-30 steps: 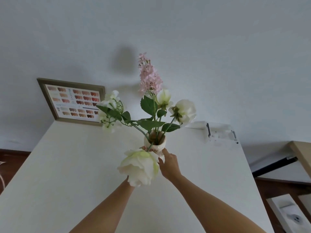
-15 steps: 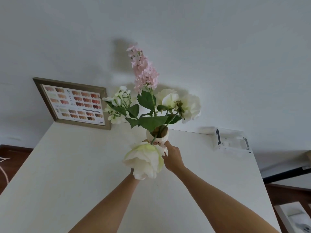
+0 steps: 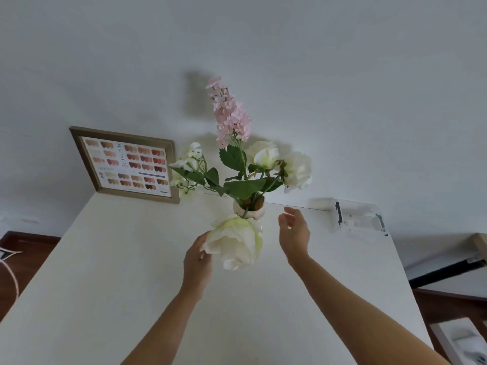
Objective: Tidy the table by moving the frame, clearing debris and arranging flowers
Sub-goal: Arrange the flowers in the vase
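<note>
A small white vase stands near the far edge of the white table, close to the wall. It holds a tall pink flower spike, white roses and green leaves. One large white rose droops forward over the table. My left hand is open just left of that rose, fingertips at its petals. My right hand is open to the right of the vase, apart from it. A gold picture frame with colour swatches leans against the wall at the table's far left corner.
A white and clear plastic device sits at the table's far right edge against the wall. Dark wood floor shows on both sides. A white box lies on the floor at lower right, and a wooden piece juts in at right.
The vase was carried away from me and set down near the wall. Both hands have let go of it and drawn apart, the left to the drooping rose, the right out to the side.
</note>
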